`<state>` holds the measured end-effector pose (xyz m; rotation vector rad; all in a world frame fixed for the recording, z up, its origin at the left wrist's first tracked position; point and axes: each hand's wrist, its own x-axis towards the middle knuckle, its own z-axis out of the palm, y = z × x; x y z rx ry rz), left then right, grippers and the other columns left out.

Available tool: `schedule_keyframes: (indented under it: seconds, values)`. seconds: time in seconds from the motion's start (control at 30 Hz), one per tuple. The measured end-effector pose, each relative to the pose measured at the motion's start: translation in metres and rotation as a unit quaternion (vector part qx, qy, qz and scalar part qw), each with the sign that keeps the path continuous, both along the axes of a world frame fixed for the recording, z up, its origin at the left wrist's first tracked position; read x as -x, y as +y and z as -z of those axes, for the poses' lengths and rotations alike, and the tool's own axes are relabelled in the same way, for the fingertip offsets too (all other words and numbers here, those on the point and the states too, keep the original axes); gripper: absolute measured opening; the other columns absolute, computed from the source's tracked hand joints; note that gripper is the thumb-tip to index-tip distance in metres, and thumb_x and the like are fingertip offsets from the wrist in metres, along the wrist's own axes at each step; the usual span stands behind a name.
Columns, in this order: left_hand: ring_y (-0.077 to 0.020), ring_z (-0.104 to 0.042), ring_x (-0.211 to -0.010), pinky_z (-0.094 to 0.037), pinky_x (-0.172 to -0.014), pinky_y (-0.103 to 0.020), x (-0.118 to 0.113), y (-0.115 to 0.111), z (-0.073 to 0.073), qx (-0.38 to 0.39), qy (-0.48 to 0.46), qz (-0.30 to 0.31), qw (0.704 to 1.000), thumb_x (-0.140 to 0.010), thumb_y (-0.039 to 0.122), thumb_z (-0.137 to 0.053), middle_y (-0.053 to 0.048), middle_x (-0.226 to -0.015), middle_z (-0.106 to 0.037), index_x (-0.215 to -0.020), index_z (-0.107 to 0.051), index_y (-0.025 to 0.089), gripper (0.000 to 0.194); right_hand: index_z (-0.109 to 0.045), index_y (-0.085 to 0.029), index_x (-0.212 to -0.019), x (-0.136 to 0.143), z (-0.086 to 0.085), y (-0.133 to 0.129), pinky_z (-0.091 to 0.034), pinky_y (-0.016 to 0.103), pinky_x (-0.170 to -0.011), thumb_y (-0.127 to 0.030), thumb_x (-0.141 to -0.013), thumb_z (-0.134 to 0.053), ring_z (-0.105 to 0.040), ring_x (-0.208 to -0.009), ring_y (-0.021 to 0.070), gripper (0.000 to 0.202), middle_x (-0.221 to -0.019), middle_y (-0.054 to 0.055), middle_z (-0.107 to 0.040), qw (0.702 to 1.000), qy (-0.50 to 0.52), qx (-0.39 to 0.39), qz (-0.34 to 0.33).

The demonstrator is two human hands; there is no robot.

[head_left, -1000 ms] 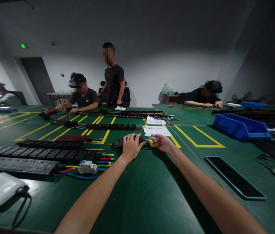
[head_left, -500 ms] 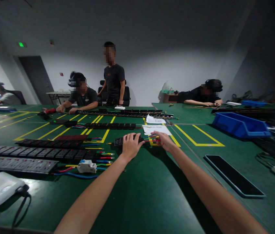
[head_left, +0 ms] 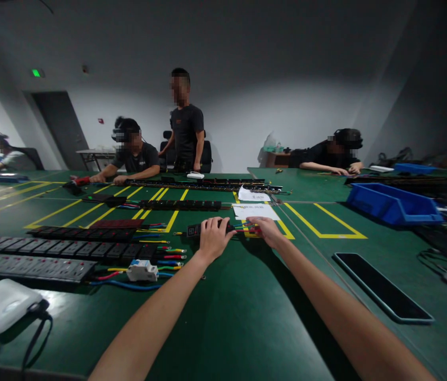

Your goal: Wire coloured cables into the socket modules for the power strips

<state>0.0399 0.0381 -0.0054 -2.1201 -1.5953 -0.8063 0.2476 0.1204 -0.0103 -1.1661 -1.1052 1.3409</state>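
My left hand (head_left: 214, 237) is closed over a small black socket module (head_left: 194, 230), whose left end sticks out past the fingers. Coloured wires (head_left: 244, 227) run from the module's right side toward my right hand (head_left: 266, 230). The right fingers are pinched around those wires, which look red, green and blue; their ends are partly hidden by the hand. Both hands are low over the green table, just in front of a white paper sheet (head_left: 255, 211). To the left lie long black socket strips (head_left: 68, 247) with coloured wire ends.
A grey socket strip (head_left: 28, 267) and a white breaker (head_left: 142, 270) lie at near left. A phone (head_left: 382, 286) rests at right, beyond it a blue bin (head_left: 393, 205). Yellow tape (head_left: 322, 235) marks the table. Several people sit or stand across it.
Almost nothing differs. Both hands keep their hold on the module and its wires, and the view has shifted very slightly.
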Motion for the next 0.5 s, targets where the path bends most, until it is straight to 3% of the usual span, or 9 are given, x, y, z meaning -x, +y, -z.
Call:
schedule_keyframes:
  seconds: [0.23,0.33,0.43,0.5]
  values:
    - [-0.028,-0.053,-0.115,-0.039,-0.099,-0.046,-0.001,0.0,0.0,0.009,-0.006,0.006,1.0,-0.099,0.057,-0.042,-0.011,-0.124,-0.061,-0.133,-0.055,0.024,0.049,-0.075,-0.015,-0.089,-0.002,0.005,0.004,-0.043,0.019,-0.04,-0.024,-0.079,-0.07,-0.062,-0.055,0.0127,0.015,-0.087,0.01,-0.076,1.0,0.026,-0.003,-0.016]
    - [-0.0278,-0.054,-0.114,-0.039,-0.099,-0.046,-0.001,0.0,0.001,0.015,-0.001,0.012,1.0,-0.098,0.057,-0.045,-0.011,-0.122,-0.062,-0.131,-0.056,0.023,0.049,-0.074,-0.016,-0.085,-0.009,0.01,0.009,-0.048,0.024,-0.05,-0.032,-0.078,-0.068,-0.065,-0.065,0.0172,0.018,-0.084,0.008,-0.076,0.995,-0.048,-0.057,0.064]
    - [-0.0276,-0.055,-0.111,-0.039,-0.098,-0.045,-0.001,0.001,0.002,0.027,0.018,0.028,0.999,-0.095,0.056,-0.051,-0.011,-0.118,-0.063,-0.127,-0.058,0.022,0.047,-0.073,-0.017,-0.076,-0.021,0.013,0.011,-0.046,0.027,-0.06,-0.035,-0.079,-0.063,-0.065,-0.074,0.0216,0.021,-0.078,0.007,-0.074,0.948,-0.221,-0.134,0.183]
    - [-0.0275,-0.055,-0.109,-0.039,-0.097,-0.044,0.0,0.001,0.003,0.035,0.025,0.034,0.998,-0.094,0.054,-0.055,-0.01,-0.115,-0.064,-0.124,-0.059,0.022,0.044,-0.073,-0.018,-0.075,-0.028,0.015,0.01,-0.045,0.029,-0.065,-0.036,-0.08,-0.059,-0.065,-0.077,0.0235,0.024,-0.078,0.007,-0.074,0.921,-0.291,-0.151,0.211]
